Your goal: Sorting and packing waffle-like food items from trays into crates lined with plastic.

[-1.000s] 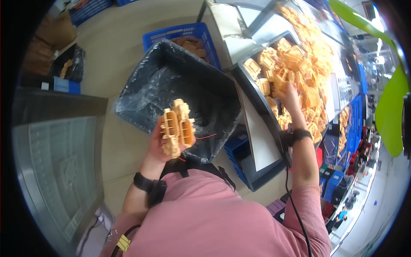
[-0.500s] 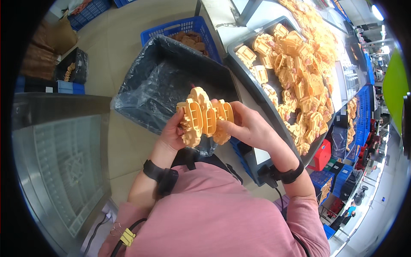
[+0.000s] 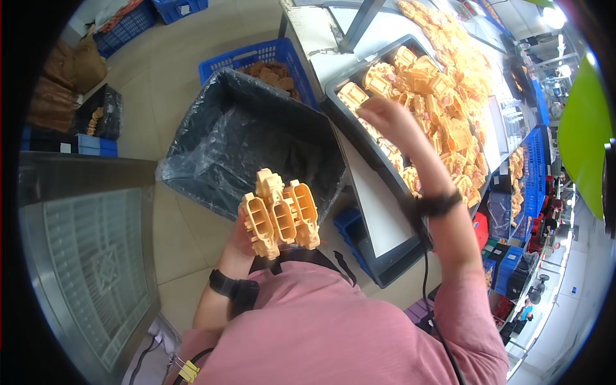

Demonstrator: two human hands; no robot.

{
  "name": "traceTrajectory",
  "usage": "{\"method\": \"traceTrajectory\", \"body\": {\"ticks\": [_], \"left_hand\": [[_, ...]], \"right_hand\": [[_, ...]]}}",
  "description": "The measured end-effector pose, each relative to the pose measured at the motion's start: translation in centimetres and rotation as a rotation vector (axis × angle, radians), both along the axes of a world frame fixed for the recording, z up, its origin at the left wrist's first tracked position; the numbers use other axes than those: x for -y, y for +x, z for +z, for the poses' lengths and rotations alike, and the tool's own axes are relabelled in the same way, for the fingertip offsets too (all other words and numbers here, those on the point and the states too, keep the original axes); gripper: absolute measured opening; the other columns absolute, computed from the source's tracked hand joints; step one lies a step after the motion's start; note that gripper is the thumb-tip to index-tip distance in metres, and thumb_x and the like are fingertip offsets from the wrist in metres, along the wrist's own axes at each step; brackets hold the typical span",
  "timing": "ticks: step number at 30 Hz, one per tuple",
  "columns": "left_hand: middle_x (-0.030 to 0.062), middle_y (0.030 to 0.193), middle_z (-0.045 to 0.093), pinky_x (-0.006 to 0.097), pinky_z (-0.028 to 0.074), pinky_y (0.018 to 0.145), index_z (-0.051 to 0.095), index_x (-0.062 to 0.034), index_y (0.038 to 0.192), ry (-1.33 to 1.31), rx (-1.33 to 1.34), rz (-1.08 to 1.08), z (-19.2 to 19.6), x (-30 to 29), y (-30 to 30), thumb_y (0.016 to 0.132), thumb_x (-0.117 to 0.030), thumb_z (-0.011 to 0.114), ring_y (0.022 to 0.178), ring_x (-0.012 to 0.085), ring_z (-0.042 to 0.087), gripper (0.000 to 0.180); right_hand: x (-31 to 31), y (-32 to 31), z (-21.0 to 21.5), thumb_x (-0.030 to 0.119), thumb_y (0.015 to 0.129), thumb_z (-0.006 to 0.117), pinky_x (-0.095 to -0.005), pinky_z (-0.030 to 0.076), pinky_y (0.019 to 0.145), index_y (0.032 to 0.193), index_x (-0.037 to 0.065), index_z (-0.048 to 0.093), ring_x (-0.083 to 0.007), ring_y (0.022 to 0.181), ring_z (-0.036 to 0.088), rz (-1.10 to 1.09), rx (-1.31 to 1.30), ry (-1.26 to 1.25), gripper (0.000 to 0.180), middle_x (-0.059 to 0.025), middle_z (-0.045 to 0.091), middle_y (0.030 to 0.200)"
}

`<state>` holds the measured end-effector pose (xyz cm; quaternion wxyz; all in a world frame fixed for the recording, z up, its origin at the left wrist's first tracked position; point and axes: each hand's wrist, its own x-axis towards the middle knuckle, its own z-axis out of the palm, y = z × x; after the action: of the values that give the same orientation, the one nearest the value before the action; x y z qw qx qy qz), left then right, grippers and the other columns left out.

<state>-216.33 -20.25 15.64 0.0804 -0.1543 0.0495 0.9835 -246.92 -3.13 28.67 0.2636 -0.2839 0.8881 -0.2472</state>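
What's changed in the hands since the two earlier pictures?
The left hand now holds three yellow parts side by side, up from two at first. The right hand, on them half a second ago, has let go and moved right, over the tray; whether it grips anything is unclear. The tray and black-lined bin stayed put.

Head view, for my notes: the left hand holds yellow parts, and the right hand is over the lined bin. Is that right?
Not quite: the head view shows the right hand over the black tray, not the lined bin. The left hand does hold yellow parts.
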Motion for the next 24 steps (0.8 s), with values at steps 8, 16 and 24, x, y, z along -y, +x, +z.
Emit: {"method": "traceTrajectory", "body": {"ticks": [8,16,24], "left_hand": [[0.0188,0.145,0.027,0.068,0.024,0.101,0.027,-0.0104,0.143,0.050,-0.132,0.129,3.5,1.8,-0.2,0.077,-0.067,0.053,0.131,0.0428,0.030,0.091],[0.0179,0.145,0.027,0.065,0.025,0.103,0.030,-0.0135,0.142,0.089,-0.129,0.103,5.5,1.2,-1.8,0.077,-0.064,0.056,0.133,0.0418,0.026,0.086],[0.0189,0.149,0.019,0.071,0.014,0.102,0.025,-0.0172,0.144,0.252,-0.154,0.118,6.8,1.9,-2.0,0.074,-0.062,0.063,0.137,0.0450,0.014,0.092]], "right_hand": [[-0.8,-9.4,-10.3,0.063,0.062,0.072,-0.0332,0.050,0.071,0.087,-0.008,0.066,-0.0259,0.083,0.065,-0.225,0.045,0.231,0.076,-0.0195,0.066,0.082],[-0.2,-7.1,-11.6,0.028,0.077,0.070,-0.0270,0.044,0.059,0.095,-0.008,0.058,-0.0140,0.071,0.055,-0.434,-0.088,-0.279,0.042,-0.0087,0.059,0.082],[-2.2,0.3,2.5,0.011,0.080,0.068,-0.0299,0.046,0.086,0.114,0.003,0.057,-0.0191,0.097,0.059,-0.398,-0.059,-0.605,0.036,-0.0112,0.058,0.114]]}}
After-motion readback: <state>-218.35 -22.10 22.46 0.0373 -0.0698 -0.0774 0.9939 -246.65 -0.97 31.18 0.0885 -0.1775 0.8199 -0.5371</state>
